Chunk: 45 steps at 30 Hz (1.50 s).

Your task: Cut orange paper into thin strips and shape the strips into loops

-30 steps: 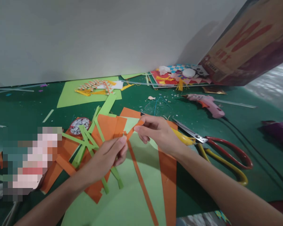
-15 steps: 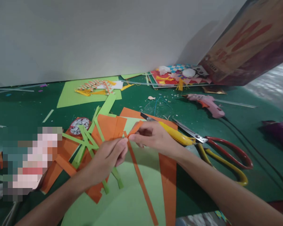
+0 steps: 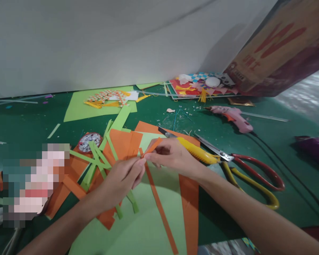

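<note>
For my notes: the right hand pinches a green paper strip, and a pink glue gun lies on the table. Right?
Not green: in the head view, the right hand pinches an orange paper strip. The pink glue gun does lie on the table.

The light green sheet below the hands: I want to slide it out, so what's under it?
Orange paper shows past the upper and right edges of the sheet, seemingly beneath it; anything wholly covered cannot be seen.

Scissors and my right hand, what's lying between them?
In the head view, what looks like a yellow-handled knife lies between your right hand and the scissors.
</note>
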Tool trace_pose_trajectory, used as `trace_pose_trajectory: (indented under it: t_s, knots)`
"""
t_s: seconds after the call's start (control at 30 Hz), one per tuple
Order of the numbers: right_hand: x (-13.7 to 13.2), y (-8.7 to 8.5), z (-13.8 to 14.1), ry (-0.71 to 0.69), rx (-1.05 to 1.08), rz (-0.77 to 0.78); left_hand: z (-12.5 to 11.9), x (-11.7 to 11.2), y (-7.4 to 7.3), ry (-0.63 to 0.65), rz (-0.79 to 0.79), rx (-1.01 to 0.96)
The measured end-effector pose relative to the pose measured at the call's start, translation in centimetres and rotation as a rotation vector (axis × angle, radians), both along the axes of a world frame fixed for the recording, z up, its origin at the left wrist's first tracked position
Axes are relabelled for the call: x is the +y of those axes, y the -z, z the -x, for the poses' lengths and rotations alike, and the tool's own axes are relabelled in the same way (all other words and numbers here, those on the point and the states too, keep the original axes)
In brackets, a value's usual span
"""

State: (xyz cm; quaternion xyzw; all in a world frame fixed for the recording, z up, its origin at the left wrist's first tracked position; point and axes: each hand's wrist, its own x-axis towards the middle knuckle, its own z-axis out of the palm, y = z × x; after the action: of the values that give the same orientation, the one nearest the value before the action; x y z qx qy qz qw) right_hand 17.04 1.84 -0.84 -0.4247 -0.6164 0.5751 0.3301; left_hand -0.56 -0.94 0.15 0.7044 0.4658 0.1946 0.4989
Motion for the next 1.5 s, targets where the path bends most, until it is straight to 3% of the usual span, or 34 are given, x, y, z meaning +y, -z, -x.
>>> trace_pose_trajectory:
  t_s: [0.87, 1.1, 1.5]
  knots:
    - [0.5, 0.2, -1.0, 0.179, 0.260, -0.043, 0.1, 0.0, -0.1, 0.010, -0.019, -0.006]
    - [-0.1, -0.6, -0.1, 0.014, 0.046, 0.037, 0.0, 0.1, -0.1, 0.004, -0.034, 0.007]
    - [0.1, -0.4, -0.4, 0.132, 0.021, -0.036, 0.0, 0.1, -0.2, 0.012, -0.026, 0.024]
